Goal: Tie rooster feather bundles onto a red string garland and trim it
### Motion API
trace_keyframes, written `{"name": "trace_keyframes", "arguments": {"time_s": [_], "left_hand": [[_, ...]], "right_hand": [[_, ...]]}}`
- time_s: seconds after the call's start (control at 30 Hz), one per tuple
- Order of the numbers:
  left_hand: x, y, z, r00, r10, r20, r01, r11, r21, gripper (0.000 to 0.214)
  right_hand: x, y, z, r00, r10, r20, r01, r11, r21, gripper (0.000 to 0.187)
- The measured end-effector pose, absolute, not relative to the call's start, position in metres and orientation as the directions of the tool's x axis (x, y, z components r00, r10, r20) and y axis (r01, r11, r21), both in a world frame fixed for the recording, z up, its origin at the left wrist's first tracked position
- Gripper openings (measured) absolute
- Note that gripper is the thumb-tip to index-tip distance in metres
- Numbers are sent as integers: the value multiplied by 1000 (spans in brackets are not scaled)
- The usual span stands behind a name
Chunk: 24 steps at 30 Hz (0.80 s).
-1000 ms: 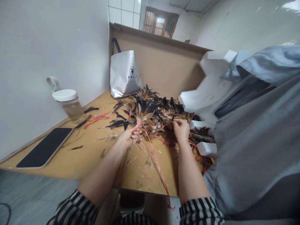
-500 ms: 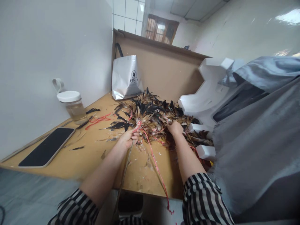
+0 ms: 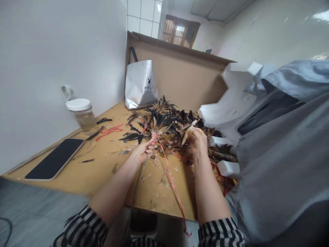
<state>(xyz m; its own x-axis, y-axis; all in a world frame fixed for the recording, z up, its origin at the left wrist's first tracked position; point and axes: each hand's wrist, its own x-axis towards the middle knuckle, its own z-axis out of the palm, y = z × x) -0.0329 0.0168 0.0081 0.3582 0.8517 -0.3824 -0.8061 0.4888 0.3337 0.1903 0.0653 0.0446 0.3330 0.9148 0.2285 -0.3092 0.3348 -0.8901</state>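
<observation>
My left hand (image 3: 144, 151) is closed around the tied base of a feather bunch (image 3: 160, 121), whose black and brown feathers fan away from me. Pink string (image 3: 169, 171) is wound at that base and trails down past the table's front edge. My right hand (image 3: 199, 140) pinches a small tuft of brown feathers (image 3: 188, 133), with pale quill ends pointing up and away. It is raised just above the right part of the feather pile (image 3: 177, 115). The pile's lower middle is partly hidden behind my hands.
On the table (image 3: 118, 178) at left lie a phone (image 3: 55, 158), a lidded jar (image 3: 83, 115) and loose red string (image 3: 110, 130). A silver bag (image 3: 141, 84) stands at the back. White foam (image 3: 218, 111) and grey cloth (image 3: 280, 164) border the right side.
My right hand has lifted out of the feather pile with a small feather tuft between its fingers, turning upward. My left hand keeps its hold on the bunch. The view has shifted slightly.
</observation>
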Motion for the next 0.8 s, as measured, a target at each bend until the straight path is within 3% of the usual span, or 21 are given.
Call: {"name": "trace_keyframes", "arguments": {"time_s": [0.1, 0.2, 0.3, 0.4, 0.47, 0.57, 0.67, 0.8], "left_hand": [[-32, 16, 10, 344, 857, -384, -796, 483, 365, 11], [-31, 15, 12, 333, 863, -380, -790, 475, 386, 13], [-30, 14, 14, 317, 866, -386, -790, 467, 398, 11], [-30, 12, 16, 314, 870, -379, -786, 462, 410, 10], [-29, 11, 16, 310, 874, -375, -783, 458, 421, 11], [-28, 12, 15, 288, 877, -384, -778, 448, 441, 11], [-28, 13, 12, 276, 879, -388, -772, 443, 455, 8], [-27, 12, 11, 287, 882, -373, -758, 447, 474, 8]], "right_hand": [[169, 55, 43, 75, 991, 110, -544, 133, -829, 19], [153, 49, 37, -69, 997, 31, -559, -13, -829, 21], [144, 46, 34, -64, 997, 40, -405, 11, -914, 21], [140, 42, 40, -73, 969, 238, -67, 233, -970, 14], [141, 37, 47, -171, 872, 459, 216, 488, -846, 19], [142, 33, 58, -374, 669, 643, 480, 733, -483, 28], [138, 33, 63, -519, 554, 651, 565, 794, -226, 25], [128, 34, 61, -644, 509, 572, 616, 788, -8, 20]]}}
